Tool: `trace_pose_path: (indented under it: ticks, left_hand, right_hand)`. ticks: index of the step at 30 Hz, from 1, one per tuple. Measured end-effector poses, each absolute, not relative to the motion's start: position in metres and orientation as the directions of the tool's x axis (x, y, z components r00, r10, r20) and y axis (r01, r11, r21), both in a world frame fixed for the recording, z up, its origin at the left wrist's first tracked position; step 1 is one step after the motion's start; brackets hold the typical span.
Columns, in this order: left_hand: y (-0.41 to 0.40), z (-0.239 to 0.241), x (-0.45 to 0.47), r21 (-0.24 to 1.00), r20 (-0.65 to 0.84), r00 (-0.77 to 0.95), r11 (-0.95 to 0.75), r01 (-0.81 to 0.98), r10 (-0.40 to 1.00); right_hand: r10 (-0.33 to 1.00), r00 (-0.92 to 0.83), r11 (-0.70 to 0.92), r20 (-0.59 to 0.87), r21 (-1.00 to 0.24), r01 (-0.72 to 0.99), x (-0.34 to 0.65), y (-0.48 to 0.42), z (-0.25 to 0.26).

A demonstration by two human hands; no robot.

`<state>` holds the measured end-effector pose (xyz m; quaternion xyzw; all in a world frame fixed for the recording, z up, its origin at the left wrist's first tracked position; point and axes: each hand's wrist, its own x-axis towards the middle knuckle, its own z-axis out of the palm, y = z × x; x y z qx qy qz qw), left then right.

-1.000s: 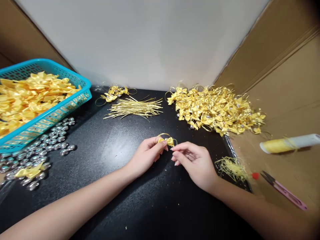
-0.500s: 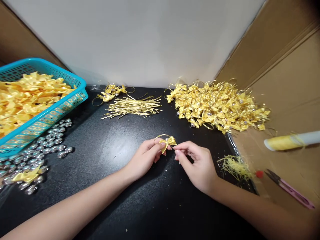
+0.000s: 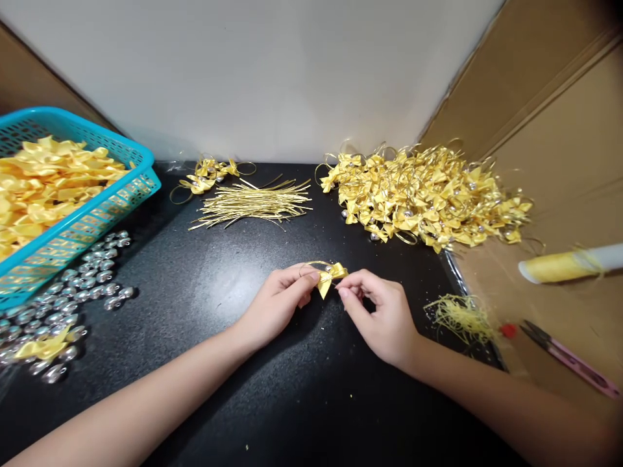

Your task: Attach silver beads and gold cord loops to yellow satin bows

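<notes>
A small yellow satin bow [image 3: 329, 277] with a gold wire loop and a silver bead is held over the black tabletop [image 3: 209, 285]. My left hand [image 3: 277, 305] pinches its left side with thumb and fingers closed. My right hand [image 3: 382, 314] pinches at the bow's right edge, fingers curled together. Both forearms reach in from the bottom of the view.
A blue basket [image 3: 82, 227] of plain yellow bows sits at left, silver beads [image 3: 73, 288] below it. Gold wire strips [image 3: 248, 202] and a few bows [image 3: 207, 175] lie at the back. A heap of finished bows [image 3: 428, 198], thread scraps [image 3: 460, 318], a thread spool [image 3: 559, 264] and snips [image 3: 567, 357] lie at right.
The bow has turned between my fingers and now hangs tilted, with the bead showing. Both hands stayed close together; the view drifted slightly.
</notes>
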<state>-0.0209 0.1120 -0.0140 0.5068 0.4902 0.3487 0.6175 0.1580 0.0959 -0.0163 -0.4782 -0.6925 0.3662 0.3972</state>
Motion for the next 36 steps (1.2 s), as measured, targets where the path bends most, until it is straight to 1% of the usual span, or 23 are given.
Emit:
trace_pose_path:
  ticks: [3, 5, 7, 10, 13, 17, 19, 23, 26, 29, 32, 36]
  left_hand:
    - [0.113, -0.013, -0.021, 0.941, -0.336, 0.25, 0.334, 0.052, 0.908]
    - [0.113, -0.012, -0.02, 0.932, -0.357, 0.233, 0.362, 0.024, 0.904]
    - [0.111, -0.013, -0.019, 0.94, -0.323, 0.222, 0.338, -0.035, 0.92]
    - [0.108, -0.016, -0.017, 0.96, -0.244, 0.231, 0.268, -0.079, 0.942]
    - [0.106, -0.017, -0.017, 0.978, -0.192, 0.246, 0.207, -0.038, 0.95]
    - [0.104, -0.011, -0.017, 0.984, -0.158, 0.239, 0.131, 0.124, 0.958]
    - [0.104, -0.008, -0.017, 0.977, -0.148, 0.23, 0.106, 0.185, 0.962]
    - [0.103, -0.006, -0.017, 0.968, -0.14, 0.226, 0.085, 0.237, 0.964]
    - [0.104, -0.006, -0.017, 0.971, -0.174, 0.236, 0.127, 0.202, 0.956]
    - [0.106, -0.008, -0.017, 0.973, -0.228, 0.254, 0.206, 0.108, 0.94]
    - [0.108, -0.01, -0.017, 0.961, -0.274, 0.262, 0.277, 0.024, 0.925]
    - [0.109, -0.014, -0.019, 0.955, -0.279, 0.207, 0.293, -0.043, 0.938]
  right_hand:
    - [0.96, -0.162, 0.266, 0.228, -0.923, 0.279, 0.16, 0.097, -0.022]
    - [0.963, -0.114, 0.263, 0.242, -0.939, 0.222, 0.16, 0.098, -0.026]
    - [0.965, -0.097, 0.258, 0.243, -0.95, 0.177, 0.159, 0.099, -0.027]
    - [0.969, -0.159, 0.205, 0.191, -0.975, 0.08, 0.157, 0.101, -0.026]
    - [0.971, -0.208, 0.112, 0.118, -0.993, -0.038, 0.154, 0.102, -0.026]
    - [0.984, -0.169, 0.03, 0.048, -0.994, -0.105, 0.152, 0.103, -0.026]
    - [0.984, -0.171, 0.029, 0.046, -0.994, -0.102, 0.152, 0.103, -0.026]
    - [0.98, -0.185, 0.062, 0.078, -0.994, -0.092, 0.151, 0.102, -0.026]
    - [0.978, -0.191, 0.068, 0.082, -0.995, -0.078, 0.151, 0.102, -0.027]
    - [0.976, -0.197, 0.086, 0.096, -0.995, -0.058, 0.152, 0.101, -0.028]
    - [0.968, -0.173, 0.194, 0.182, -0.979, 0.056, 0.156, 0.101, -0.026]
    - [0.913, -0.18, 0.403, 0.365, -0.874, 0.271, 0.16, 0.099, -0.02]
